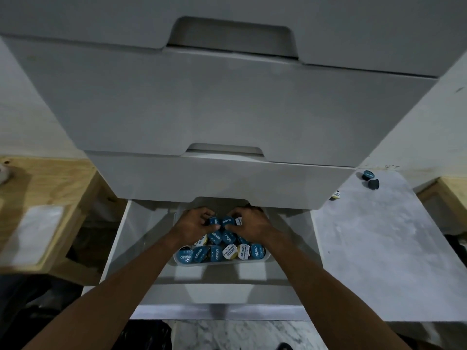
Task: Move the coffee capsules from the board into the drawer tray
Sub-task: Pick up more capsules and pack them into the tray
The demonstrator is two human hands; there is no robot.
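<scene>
Both my hands reach into the open bottom drawer (121, 238), over a white tray (267, 256) piled with several blue and white coffee capsules (217, 252). My left hand (192, 223) curls its fingers round a blue capsule (214, 221) at the top of the pile. My right hand (249, 222) pinches a neighbouring blue capsule (226, 221). On the pale marbled board (379, 236) to the right lie two dark blue capsules (370, 179) near its far edge and a white one (335, 195) half hidden behind the drawer unit.
A white drawer unit (214, 102) with two shut drawers towers above the open one. A wooden surface (45, 188) with a white card lies at the left. More wood (452, 195) shows at far right. Marbled floor (240, 334) is below.
</scene>
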